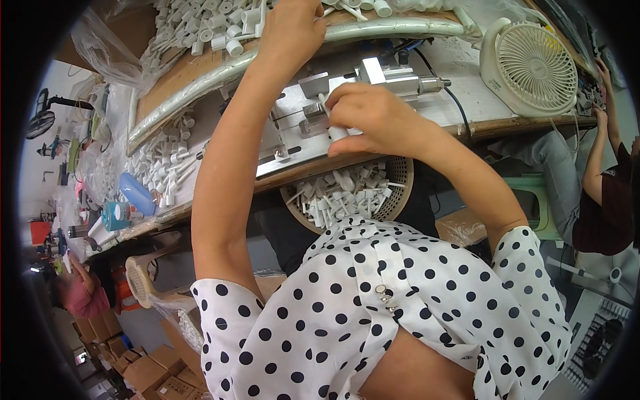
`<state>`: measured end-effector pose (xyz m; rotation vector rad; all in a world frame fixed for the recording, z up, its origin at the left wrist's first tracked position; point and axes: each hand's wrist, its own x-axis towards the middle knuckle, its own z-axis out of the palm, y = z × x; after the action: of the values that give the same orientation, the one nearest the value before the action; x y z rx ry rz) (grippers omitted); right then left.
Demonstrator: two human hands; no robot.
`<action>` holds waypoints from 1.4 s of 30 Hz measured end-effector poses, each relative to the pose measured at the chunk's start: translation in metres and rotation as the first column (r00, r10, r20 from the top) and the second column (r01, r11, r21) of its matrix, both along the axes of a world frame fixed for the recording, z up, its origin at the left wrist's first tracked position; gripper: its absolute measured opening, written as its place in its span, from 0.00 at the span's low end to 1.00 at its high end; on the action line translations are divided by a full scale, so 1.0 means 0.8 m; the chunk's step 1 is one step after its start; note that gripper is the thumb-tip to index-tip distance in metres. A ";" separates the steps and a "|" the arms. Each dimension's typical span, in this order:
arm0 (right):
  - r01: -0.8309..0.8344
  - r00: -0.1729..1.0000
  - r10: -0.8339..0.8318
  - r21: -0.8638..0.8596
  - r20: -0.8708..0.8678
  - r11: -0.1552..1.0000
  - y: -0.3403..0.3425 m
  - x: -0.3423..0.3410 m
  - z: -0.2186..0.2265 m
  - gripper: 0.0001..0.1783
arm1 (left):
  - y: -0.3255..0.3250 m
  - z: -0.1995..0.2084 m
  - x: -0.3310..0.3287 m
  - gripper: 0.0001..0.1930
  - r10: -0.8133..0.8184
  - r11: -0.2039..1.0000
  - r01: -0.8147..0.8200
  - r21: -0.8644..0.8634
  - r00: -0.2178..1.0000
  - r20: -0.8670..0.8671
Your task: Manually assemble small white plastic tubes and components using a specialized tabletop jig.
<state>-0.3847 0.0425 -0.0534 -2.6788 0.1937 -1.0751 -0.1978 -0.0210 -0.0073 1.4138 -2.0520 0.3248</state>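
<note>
Smooth white plastic cylinders (234, 47) heaped at rear of pale tabletop (455, 63); left hand (295, 25) extended to heap, its grip cropped, state cannot be told. Right hand (383, 121) curled at blocky silver metal fixture (395, 81); thumb and forefinger parted near small white plastic piece (338, 133), whether held cannot be told. Round perforated beige plastic basket (402, 190) filled with white stemmed parts (343, 193).

From the person's head, a wide fisheye view looks steeply down, close above the polka-dot shirt (313, 327) in its lower half, with the left hand (292, 30), right hand (377, 120) and workbench (460, 63) farther off toward the top.
</note>
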 end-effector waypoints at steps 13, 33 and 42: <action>-0.030 0.961 0.010 -0.066 -0.277 0.997 -0.010 0.022 -0.003 0.18 | 0.178 -0.016 0.010 0.08 0.163 0.933 0.309 0.185 0.097 -0.982; 0.210 0.968 -0.227 -0.147 -0.110 0.967 -0.136 0.065 0.071 0.10 | 0.188 -0.088 -0.065 0.15 0.035 0.979 0.038 0.202 0.938 -0.345; 0.146 0.988 -0.152 0.267 0.000 0.952 -0.018 -0.033 0.028 0.13 | 0.117 -0.030 -0.007 0.09 -0.088 0.995 0.098 0.010 0.929 -0.360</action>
<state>-0.4109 0.0280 -0.0311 -2.4419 0.5072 -1.0354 -0.2030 0.0723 -0.0310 1.2777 -1.8174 -0.0061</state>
